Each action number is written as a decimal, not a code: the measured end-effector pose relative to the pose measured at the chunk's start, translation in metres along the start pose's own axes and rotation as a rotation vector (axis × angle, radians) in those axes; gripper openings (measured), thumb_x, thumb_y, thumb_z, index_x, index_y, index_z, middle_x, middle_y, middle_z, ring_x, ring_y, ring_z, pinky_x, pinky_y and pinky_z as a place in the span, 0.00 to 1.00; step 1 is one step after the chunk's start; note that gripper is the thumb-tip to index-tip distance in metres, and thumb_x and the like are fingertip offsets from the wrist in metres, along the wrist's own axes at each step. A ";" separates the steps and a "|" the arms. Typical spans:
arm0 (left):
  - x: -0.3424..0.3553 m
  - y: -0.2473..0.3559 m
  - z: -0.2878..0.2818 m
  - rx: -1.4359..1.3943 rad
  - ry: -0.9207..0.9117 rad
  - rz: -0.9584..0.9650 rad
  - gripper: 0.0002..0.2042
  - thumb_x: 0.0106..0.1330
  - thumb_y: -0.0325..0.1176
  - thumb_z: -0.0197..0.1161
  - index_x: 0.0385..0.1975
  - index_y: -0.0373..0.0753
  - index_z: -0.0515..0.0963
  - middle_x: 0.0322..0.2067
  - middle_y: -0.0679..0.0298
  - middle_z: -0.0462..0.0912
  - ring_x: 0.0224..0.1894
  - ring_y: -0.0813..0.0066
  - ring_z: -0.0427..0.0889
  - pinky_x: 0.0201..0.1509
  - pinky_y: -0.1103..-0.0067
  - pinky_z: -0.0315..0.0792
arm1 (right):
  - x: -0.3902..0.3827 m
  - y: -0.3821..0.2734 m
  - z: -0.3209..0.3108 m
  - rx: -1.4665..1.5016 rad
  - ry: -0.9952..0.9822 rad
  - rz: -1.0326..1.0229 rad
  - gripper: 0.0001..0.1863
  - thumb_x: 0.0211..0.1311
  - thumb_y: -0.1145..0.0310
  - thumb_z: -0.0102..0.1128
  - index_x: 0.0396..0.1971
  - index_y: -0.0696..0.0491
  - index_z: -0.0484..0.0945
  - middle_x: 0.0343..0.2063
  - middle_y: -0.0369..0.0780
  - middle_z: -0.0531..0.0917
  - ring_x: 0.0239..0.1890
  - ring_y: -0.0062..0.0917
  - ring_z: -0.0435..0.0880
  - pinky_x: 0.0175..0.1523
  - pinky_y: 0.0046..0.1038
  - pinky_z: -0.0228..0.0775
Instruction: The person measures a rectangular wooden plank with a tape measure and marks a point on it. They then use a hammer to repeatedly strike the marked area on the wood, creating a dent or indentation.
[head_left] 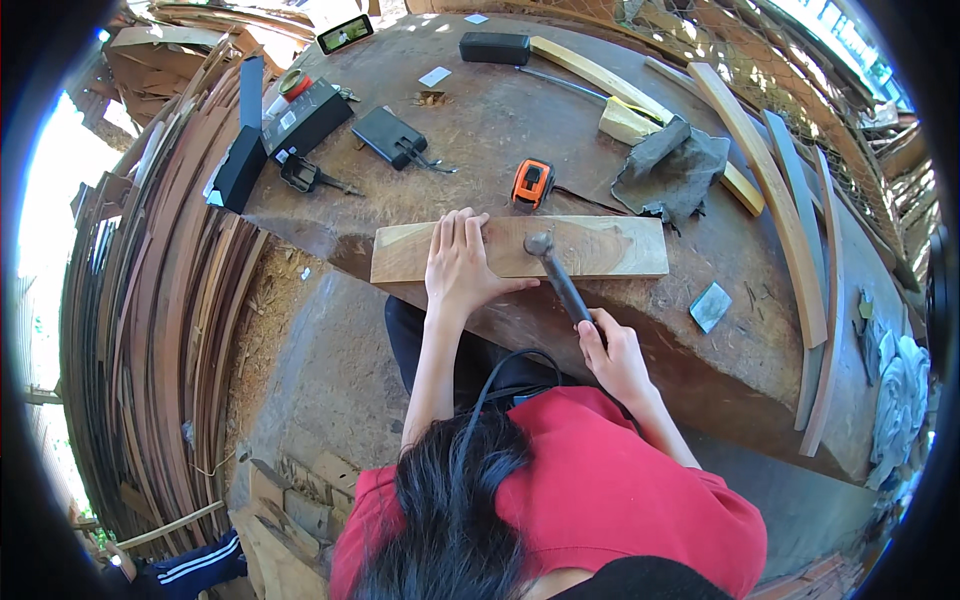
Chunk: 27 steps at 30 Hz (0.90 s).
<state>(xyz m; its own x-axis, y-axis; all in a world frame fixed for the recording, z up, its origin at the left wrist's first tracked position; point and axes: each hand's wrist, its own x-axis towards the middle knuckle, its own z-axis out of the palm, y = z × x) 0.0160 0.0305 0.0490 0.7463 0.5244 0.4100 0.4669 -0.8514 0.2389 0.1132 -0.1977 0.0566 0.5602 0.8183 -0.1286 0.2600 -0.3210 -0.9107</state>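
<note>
A pale wooden board (600,246) lies crosswise near the bench's front edge. My left hand (458,265) rests on its left half, fingers stretched toward the far edge and thumb spread along the near edge. My right hand (608,355) is closed round the dark handle of a hammer (562,280), whose metal head is over the middle of the board; whether it touches the wood, I cannot tell. Just beyond the board sit an orange-and-black tape measure (532,183) and a crumpled grey cloth (665,175).
The brown bench (350,240) also holds black boxes (305,118), a power bank (388,135), a propped phone (344,35), long wooden strips (760,170) and a small pale block (710,307). Stacked thin boards (150,330) stand to the left. Blue crumpled material (895,410) is at the right.
</note>
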 end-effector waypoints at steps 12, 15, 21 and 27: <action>0.000 0.001 -0.002 -0.033 -0.033 -0.031 0.49 0.30 0.61 0.78 0.53 0.36 0.67 0.54 0.56 0.68 0.61 0.56 0.65 0.65 0.65 0.61 | -0.007 0.005 0.015 -0.001 0.037 -0.109 0.15 0.72 0.60 0.49 0.41 0.59 0.73 0.18 0.48 0.76 0.21 0.44 0.80 0.28 0.36 0.68; 0.000 -0.001 0.000 -0.001 -0.011 -0.014 0.52 0.30 0.69 0.72 0.52 0.34 0.67 0.53 0.55 0.69 0.61 0.55 0.64 0.67 0.64 0.58 | -0.007 0.003 0.013 0.030 0.102 -0.154 0.15 0.72 0.60 0.49 0.40 0.59 0.73 0.16 0.47 0.74 0.19 0.41 0.79 0.26 0.35 0.67; -0.001 0.000 0.001 -0.010 -0.016 -0.023 0.53 0.29 0.71 0.72 0.53 0.35 0.67 0.55 0.54 0.68 0.62 0.55 0.63 0.66 0.63 0.60 | -0.002 0.014 0.009 -0.024 0.084 -0.111 0.14 0.71 0.61 0.49 0.41 0.59 0.72 0.15 0.46 0.73 0.17 0.41 0.78 0.25 0.35 0.66; -0.002 -0.003 0.004 0.006 0.015 -0.005 0.53 0.30 0.73 0.69 0.52 0.34 0.68 0.53 0.54 0.69 0.61 0.55 0.64 0.68 0.64 0.58 | -0.006 0.005 0.014 -0.015 0.116 -0.147 0.15 0.72 0.61 0.49 0.41 0.60 0.73 0.16 0.47 0.74 0.19 0.41 0.79 0.26 0.35 0.66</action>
<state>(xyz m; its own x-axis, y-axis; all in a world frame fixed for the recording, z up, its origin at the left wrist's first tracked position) 0.0153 0.0322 0.0442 0.7368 0.5282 0.4220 0.4735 -0.8487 0.2356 0.1004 -0.1974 0.0471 0.6019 0.7968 0.0526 0.3571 -0.2096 -0.9103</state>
